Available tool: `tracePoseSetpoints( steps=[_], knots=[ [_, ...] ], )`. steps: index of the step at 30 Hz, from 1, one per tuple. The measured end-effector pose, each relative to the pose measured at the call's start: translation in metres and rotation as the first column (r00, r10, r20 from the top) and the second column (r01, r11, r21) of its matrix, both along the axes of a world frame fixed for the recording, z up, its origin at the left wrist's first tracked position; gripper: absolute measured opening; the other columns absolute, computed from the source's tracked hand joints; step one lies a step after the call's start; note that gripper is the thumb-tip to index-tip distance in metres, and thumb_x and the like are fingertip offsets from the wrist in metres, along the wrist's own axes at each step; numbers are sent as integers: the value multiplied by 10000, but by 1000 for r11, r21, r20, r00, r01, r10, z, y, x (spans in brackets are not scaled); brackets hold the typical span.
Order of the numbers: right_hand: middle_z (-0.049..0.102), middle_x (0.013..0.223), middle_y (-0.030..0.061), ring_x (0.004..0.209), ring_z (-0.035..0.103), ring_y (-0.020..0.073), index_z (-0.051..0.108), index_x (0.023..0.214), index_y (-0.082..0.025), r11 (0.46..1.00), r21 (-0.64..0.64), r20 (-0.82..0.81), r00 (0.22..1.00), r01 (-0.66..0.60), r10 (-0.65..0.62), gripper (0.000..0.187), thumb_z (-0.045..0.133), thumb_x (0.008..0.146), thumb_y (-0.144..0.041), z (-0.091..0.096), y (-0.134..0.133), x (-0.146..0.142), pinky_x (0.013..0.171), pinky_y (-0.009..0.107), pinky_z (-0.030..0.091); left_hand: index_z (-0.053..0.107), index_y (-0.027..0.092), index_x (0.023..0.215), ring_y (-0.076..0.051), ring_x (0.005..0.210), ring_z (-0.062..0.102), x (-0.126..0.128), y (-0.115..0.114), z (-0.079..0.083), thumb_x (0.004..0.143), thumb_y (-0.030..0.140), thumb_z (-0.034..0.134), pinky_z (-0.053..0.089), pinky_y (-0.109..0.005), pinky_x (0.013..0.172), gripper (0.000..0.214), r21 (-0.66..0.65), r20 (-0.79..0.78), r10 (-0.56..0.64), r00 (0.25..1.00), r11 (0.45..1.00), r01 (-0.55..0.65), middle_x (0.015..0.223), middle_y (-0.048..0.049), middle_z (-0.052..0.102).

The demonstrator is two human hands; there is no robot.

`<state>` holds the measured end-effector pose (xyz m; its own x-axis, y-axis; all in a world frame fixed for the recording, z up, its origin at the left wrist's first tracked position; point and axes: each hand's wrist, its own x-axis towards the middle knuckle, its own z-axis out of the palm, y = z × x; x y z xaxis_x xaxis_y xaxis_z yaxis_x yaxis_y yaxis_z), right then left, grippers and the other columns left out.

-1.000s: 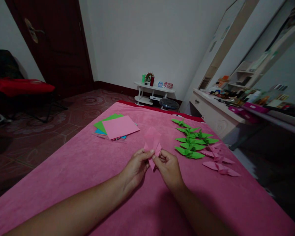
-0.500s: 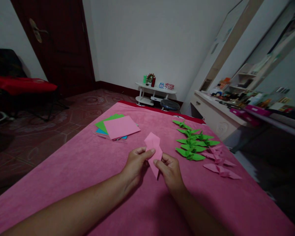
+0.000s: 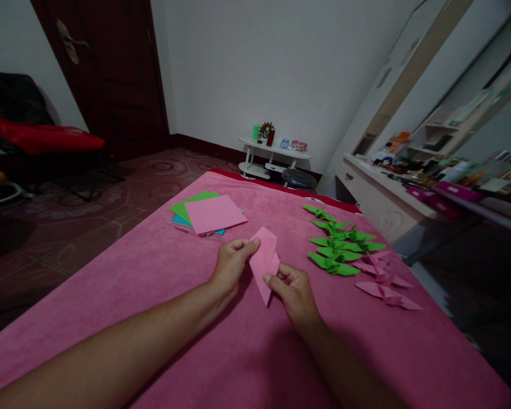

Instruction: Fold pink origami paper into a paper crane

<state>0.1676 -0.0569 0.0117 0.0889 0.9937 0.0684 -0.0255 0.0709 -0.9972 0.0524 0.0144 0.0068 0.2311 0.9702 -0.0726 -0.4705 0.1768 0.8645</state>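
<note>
A folded pink origami paper [image 3: 264,258], kite-like with a point toward me, is held up between both hands over the pink cloth. My left hand [image 3: 231,264] pinches its upper left edge between thumb and fingers. My right hand [image 3: 293,289] grips the lower right edge, the thumb lying on top and the fingers underneath. To the right lie several green paper cranes [image 3: 334,267] in rows, with a few pink paper cranes [image 3: 387,295] beside them. A stack of square paper [image 3: 215,214], pink on top with green and blue below, rests beyond my left hand.
The pink cloth [image 3: 162,318] covers the surface in front of me. A dressing table [image 3: 383,193] crowded with bottles stands at the right. A small white shelf [image 3: 276,150] is against the far wall. A red chair [image 3: 46,139] stands at the left by the door.
My left thumb has moved up from the paper's middle to its upper left edge. The right hand keeps its grip, and the paper's lower part looks wider. The view has shifted slightly.
</note>
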Motion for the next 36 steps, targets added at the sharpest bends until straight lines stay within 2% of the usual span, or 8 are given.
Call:
tracePoseSetpoints(
  steps=[8, 13, 16, 19, 22, 26, 31, 36],
  knots=[
    [539, 551, -26, 524, 473, 108, 611, 602, -146, 1000, -17, 26, 1000, 18, -18, 164, 662, 669, -286, 3, 1, -2, 514, 212, 370, 546, 118, 583, -80, 463, 445, 3, 1, -3, 686, 293, 666, 301, -214, 463, 235, -39, 60, 19, 998, 999, -16, 535, 11, 524],
    [601, 621, 1, 574, 516, 133, 642, 657, -146, 999, -42, -34, 999, 5, -7, 155, 665, 674, -298, -3, 2, 0, 567, 235, 403, 564, 135, 643, -84, 443, 454, 4, 0, -10, 746, 450, 596, 299, -205, 437, 334, -98, 122, -10, 993, 995, 22, 539, 13, 527],
    [622, 647, 9, 592, 534, 141, 654, 705, -148, 999, -50, -83, 996, 7, -11, 149, 653, 696, -296, -9, 3, 2, 599, 249, 413, 577, 131, 681, -82, 439, 456, 5, -7, -6, 756, 532, 560, 306, -203, 426, 408, -51, 152, -87, 985, 994, 96, 556, -1, 543],
    [604, 620, 2, 573, 519, 134, 636, 691, -144, 997, -66, -91, 995, 32, -37, 155, 664, 689, -296, -12, 3, 4, 573, 242, 399, 609, 123, 802, -107, 564, 550, 7, -15, 2, 627, 340, 751, 407, -216, 536, 313, 20, 120, -162, 980, 987, 161, 689, -28, 618],
    [577, 596, -3, 562, 502, 128, 618, 672, -138, 998, -62, -69, 997, 20, -24, 161, 665, 686, -291, -13, 2, 4, 566, 242, 396, 607, 118, 797, -121, 575, 565, 9, -19, 4, 517, 170, 803, 430, -233, 557, 346, 9, 57, -156, 986, 988, 156, 696, -24, 630],
    [575, 612, 2, 555, 481, 120, 613, 676, -131, 997, -75, -39, 999, -1, -2, 157, 643, 690, -284, -9, 0, 3, 545, 236, 375, 601, 92, 685, -113, 523, 538, 8, -15, 1, 564, 199, 772, 407, -233, 507, 236, -11, 3, -144, 990, 989, 144, 642, -37, 616],
    [464, 534, -32, 506, 387, 95, 539, 588, -149, 996, -87, 37, 999, -16, 19, 154, 624, 655, -257, -3, -1, 0, 479, 216, 289, 573, 106, 632, -106, 482, 516, 3, -4, 2, 533, 226, 790, 385, -228, 474, 267, -20, -38, -78, 996, 997, 77, 586, -15, 590],
    [378, 515, -46, 496, 326, 86, 506, 553, -157, 997, -77, 105, 994, 6, 3, 188, 616, 651, -275, -2, -1, 1, 464, 215, 247, 588, 105, 654, -118, 497, 532, 0, 0, -1, 601, 296, 759, 379, -232, 478, 262, 24, -58, -90, 994, 996, 91, 598, -31, 600]
  ],
)
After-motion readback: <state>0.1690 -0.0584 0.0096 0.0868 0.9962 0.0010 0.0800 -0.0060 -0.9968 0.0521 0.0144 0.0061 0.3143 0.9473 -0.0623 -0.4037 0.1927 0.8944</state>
